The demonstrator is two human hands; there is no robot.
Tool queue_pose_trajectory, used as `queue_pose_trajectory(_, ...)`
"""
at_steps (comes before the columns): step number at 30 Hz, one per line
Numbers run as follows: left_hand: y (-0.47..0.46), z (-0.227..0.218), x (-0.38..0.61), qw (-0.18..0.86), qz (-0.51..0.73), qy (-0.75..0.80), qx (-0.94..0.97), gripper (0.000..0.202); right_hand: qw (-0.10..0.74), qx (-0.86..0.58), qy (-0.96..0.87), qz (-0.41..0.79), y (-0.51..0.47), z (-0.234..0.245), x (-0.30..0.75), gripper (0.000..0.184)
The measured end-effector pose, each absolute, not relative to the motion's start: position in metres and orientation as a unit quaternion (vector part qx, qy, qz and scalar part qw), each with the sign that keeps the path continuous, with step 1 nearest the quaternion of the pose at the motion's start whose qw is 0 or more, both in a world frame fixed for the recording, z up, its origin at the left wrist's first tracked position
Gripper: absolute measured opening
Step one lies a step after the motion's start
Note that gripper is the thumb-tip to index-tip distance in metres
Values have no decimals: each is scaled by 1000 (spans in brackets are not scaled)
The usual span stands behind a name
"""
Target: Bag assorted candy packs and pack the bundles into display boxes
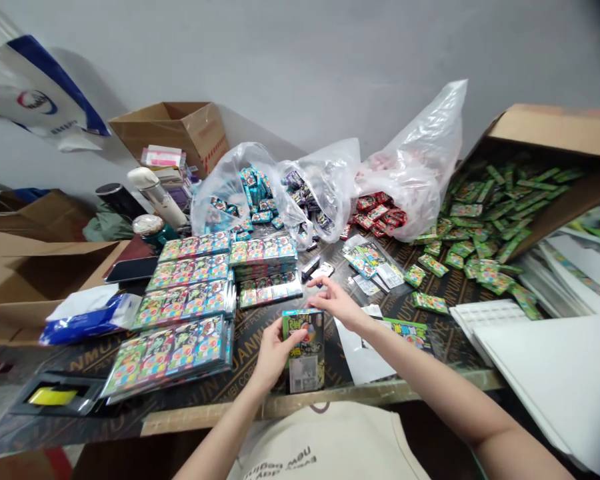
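My left hand (280,347) is closed around a colourful printed box (306,363), thumb across its front face. The box stands upright near the table's front edge, its blue-edged top facing up. Just above that top, my right hand (333,301) has its fingers bent and apart, and I see nothing in them. Beyond the right fingertips lie a small dark pack (311,267) and a small white-faced piece (323,270). To the left of my hands are stacks of shiny printed packs (167,353), laid in overlapping rows.
Clear plastic bags hold small blue packs (257,190), purple packs (295,180) and red packs (380,213). A tipped carton (555,127) spills green packs (485,247). White sheets (545,367) lie at right. Bottles (155,193) and an open carton (45,273) stand left.
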State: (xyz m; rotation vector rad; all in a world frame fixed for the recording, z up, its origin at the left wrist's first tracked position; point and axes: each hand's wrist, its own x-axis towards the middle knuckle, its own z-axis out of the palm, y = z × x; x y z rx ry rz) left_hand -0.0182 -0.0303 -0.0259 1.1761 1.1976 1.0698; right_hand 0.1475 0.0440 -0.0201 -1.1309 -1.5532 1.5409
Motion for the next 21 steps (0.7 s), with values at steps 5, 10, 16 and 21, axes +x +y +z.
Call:
queue_pose_trajectory(5,-17,-6,-27,276,452,464,710,36,218,-652,-706,169,96,-43,212,39)
queue_pose_trajectory(10,21,-40,-25,-1,295,474,829,46,118,-755,-641,70,134,-59,286,48)
queue_pose_trajectory(16,38,-105,-21,-57,143,555,818,42,-28,-766,-638,73,145,-78,322,60)
queue_pose_trajectory(21,49,-112,-31,-26,174,566,806,38,-75,-734,-673,44,140,-88,313,53)
